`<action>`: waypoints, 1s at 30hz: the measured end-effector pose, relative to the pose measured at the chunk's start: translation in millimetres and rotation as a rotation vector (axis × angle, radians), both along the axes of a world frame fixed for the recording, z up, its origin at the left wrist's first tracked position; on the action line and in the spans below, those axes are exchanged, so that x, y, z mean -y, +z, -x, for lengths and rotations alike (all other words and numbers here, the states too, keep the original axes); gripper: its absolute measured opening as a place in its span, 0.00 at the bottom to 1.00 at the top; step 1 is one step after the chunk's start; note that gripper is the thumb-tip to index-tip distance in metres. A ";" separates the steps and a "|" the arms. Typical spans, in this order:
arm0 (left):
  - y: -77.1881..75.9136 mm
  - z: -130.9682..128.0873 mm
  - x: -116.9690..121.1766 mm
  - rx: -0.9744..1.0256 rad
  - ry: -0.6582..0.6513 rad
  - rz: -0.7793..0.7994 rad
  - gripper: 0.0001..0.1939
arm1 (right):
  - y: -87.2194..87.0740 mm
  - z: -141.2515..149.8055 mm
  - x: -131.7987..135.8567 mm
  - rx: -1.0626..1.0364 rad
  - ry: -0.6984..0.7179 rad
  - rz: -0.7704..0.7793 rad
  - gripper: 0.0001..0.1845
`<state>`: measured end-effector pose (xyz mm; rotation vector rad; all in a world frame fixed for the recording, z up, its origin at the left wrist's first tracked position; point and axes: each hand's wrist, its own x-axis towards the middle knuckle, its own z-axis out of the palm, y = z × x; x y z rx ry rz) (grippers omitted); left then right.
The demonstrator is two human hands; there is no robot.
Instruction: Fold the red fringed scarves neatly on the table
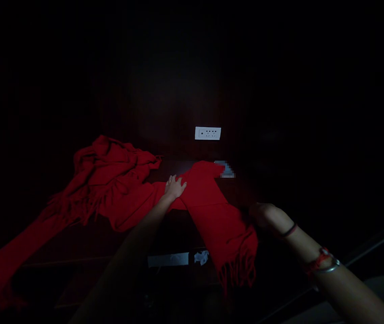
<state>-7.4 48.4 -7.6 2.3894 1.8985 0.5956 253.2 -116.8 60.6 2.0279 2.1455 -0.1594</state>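
Observation:
A red fringed scarf (208, 202) lies across a dark surface, bent at an angle, with its fringe toward the near right. Flat on its fold rests my left hand (175, 186), the fingers spread and pressing on the cloth. My right hand (265, 215) is beside the scarf's right edge, bent at the wrist; its fingers are lost in shadow, so whether they touch or grip the cloth does not show. Further left is a crumpled heap of red fringed cloth (107, 166), and a strip of it trails to the lower left.
A white wall socket (208, 133) is on the dark panel behind. A pale flat item (227, 170), partly blurred, lies beyond the scarf. On the near side are a white strip (168, 260) and a crumpled white scrap (201, 257). Most of the surroundings are very dark.

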 end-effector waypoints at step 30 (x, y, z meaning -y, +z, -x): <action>7.8 16.2 2.8 0.263 0.045 -0.072 0.24 | 2.1 72.8 -61.6 -0.307 0.386 -0.285 0.31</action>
